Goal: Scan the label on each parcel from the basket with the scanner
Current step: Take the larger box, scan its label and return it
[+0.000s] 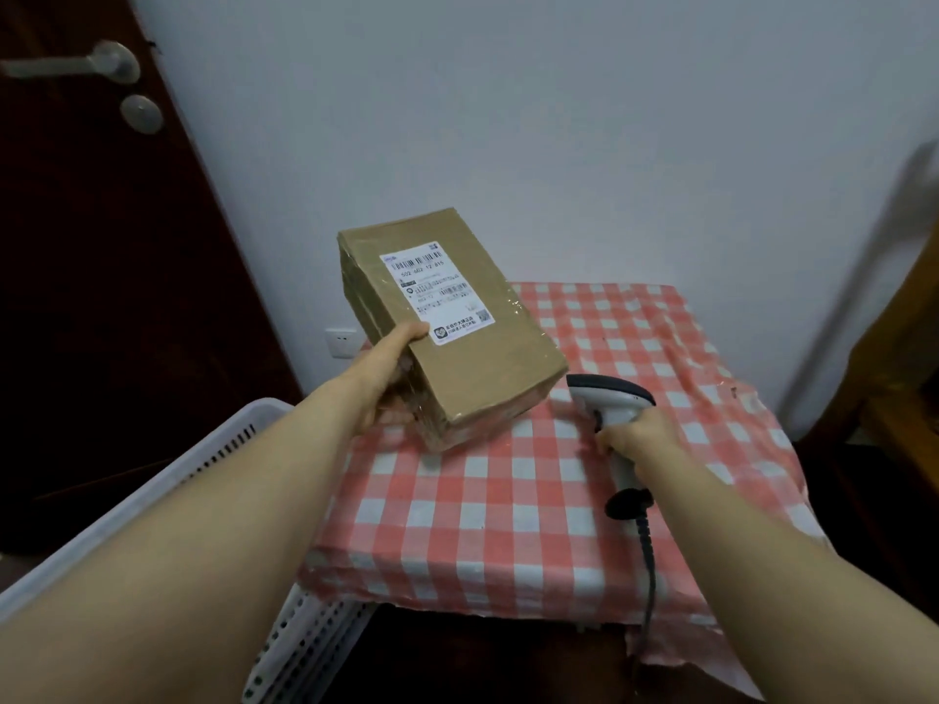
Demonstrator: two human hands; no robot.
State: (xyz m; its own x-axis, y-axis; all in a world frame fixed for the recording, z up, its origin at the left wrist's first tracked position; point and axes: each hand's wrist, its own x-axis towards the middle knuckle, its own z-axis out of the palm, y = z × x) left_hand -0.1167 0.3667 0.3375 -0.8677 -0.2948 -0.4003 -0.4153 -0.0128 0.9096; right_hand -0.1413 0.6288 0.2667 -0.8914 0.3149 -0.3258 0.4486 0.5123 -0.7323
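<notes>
My left hand point(388, 376) grips a brown cardboard parcel point(488, 358) by its near left edge and holds it tilted above the table's left side. The white shipping label point(437, 292) with barcodes faces up toward me. My right hand point(630, 434) is closed around the handle of a white and black scanner point(609, 398), whose head points left at the parcel's lower right corner, just above the tablecloth. A black coiled cable point(648, 556) hangs from the scanner's handle over the table's front edge.
A small table under a red and white checked cloth point(508, 500) stands against the white wall. A white slotted plastic basket point(167, 480) sits low at the left, its inside hidden. A dark wooden door point(101, 246) is at the far left, wooden furniture point(904, 348) at the right.
</notes>
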